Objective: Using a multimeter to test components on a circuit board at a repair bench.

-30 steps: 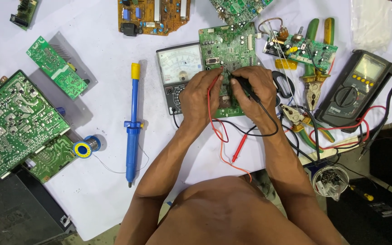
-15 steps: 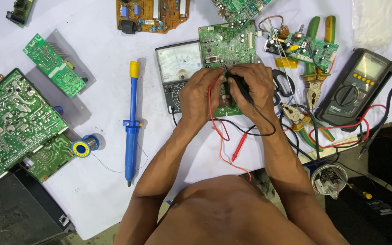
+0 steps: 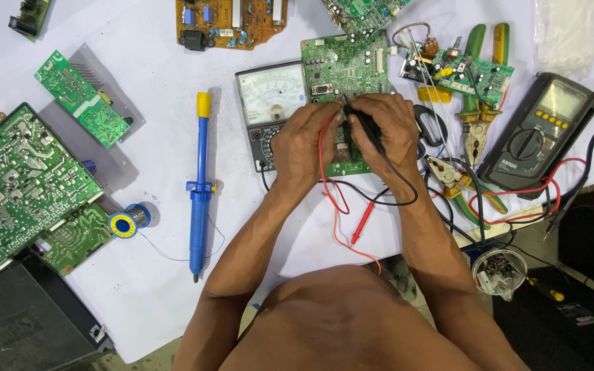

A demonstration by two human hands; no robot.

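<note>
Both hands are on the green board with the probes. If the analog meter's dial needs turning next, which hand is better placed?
Probably the left hand: it lies right beside the analog meter, partly over its lower part. The right hand sits on the far side of the green board, gripping the black probe.

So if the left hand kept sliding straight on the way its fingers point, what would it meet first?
Probably the right hand: the left hand points up and to the right across the green circuit board, and the fingertips nearly meet there. Depth is unclear.
</note>
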